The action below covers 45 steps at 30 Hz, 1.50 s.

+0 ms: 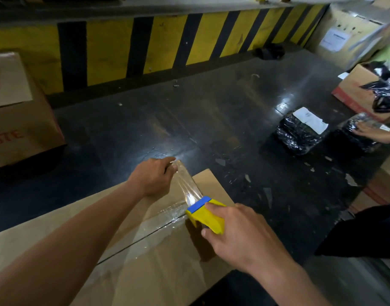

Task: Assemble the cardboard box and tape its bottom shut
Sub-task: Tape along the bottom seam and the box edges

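A brown cardboard box (163, 268) lies bottom up in front of me, its two flaps meeting at a centre seam with clear tape along it. My right hand (240, 237) grips a yellow and blue tape dispenser (206, 214) at the far end of the seam. A strip of clear tape (187, 182) stretches from the dispenser up to my left hand (153, 176), which pinches its free end above the box's far edge.
Dark glossy floor (167, 120) lies beyond the box. A large cardboard box (15, 120) stands at left. Black wrapped parcels (298, 133) lie at right, where another person's hand (370, 132) touches one. An open carton (353, 89) and a yellow-black striped wall (158, 45) lie behind.
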Each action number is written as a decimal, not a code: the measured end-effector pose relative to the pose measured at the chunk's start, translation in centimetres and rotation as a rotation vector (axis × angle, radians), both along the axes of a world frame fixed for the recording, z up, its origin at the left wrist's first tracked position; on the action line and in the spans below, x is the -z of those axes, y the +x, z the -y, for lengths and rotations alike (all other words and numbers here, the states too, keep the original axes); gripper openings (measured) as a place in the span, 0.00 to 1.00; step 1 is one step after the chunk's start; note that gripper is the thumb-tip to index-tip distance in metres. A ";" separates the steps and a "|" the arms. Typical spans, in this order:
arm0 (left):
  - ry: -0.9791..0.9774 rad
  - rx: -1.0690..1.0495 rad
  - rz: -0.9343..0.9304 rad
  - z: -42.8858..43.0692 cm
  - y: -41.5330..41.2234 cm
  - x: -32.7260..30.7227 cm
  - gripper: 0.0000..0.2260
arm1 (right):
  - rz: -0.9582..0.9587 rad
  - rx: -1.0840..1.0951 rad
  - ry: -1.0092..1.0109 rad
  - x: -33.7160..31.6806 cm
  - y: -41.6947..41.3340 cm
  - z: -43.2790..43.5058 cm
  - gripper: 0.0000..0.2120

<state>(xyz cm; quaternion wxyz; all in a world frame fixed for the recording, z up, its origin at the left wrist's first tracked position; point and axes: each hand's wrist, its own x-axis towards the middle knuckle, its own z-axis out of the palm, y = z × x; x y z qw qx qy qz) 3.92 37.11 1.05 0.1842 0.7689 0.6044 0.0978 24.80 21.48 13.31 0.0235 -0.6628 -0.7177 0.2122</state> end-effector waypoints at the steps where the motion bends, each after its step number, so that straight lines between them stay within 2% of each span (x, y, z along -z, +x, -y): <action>1: 0.038 0.016 -0.016 0.4 0.2 -0.3 0.21 | -0.001 0.006 -0.008 0.3 -0.1 0.1 0.30; 5: 0.249 0.250 0.000 3.1 1.8 -1.2 0.26 | -0.007 0.025 -0.014 1.1 0.0 0.6 0.29; 8: 0.209 0.384 -0.065 4.6 2.1 0.1 0.28 | -0.008 0.035 -0.006 1.1 0.0 0.9 0.29; 11: 0.107 0.340 -0.039 5.2 1.2 1.4 0.29 | 0.026 0.021 0.013 0.9 0.6 1.2 0.25; 18: 0.065 0.304 -0.019 5.4 1.3 1.8 0.27 | 0.023 0.000 0.042 -0.9 1.9 1.6 0.18; 22: 0.036 0.273 -0.016 5.6 1.2 1.7 0.27 | 0.004 -0.010 0.061 -1.7 2.1 1.8 0.21; 26: 0.048 0.178 0.073 5.7 1.4 1.6 0.26 | 0.017 -0.045 0.131 -2.4 1.8 2.1 0.26; 29: 0.056 0.178 0.059 5.6 1.3 1.7 0.28 | 0.030 -0.050 0.166 -2.7 1.7 1.9 0.25; 37: 0.133 0.234 0.039 5.4 1.2 2.2 0.26 | 0.019 -0.009 0.050 -1.0 1.8 2.4 0.20; 42: 0.158 0.220 0.053 5.6 1.3 2.0 0.24 | -0.017 0.008 0.010 0.1 1.5 2.4 0.21; 45: 0.148 0.214 0.042 5.6 1.4 2.1 0.26 | -0.039 0.023 0.024 -0.6 1.6 2.6 0.27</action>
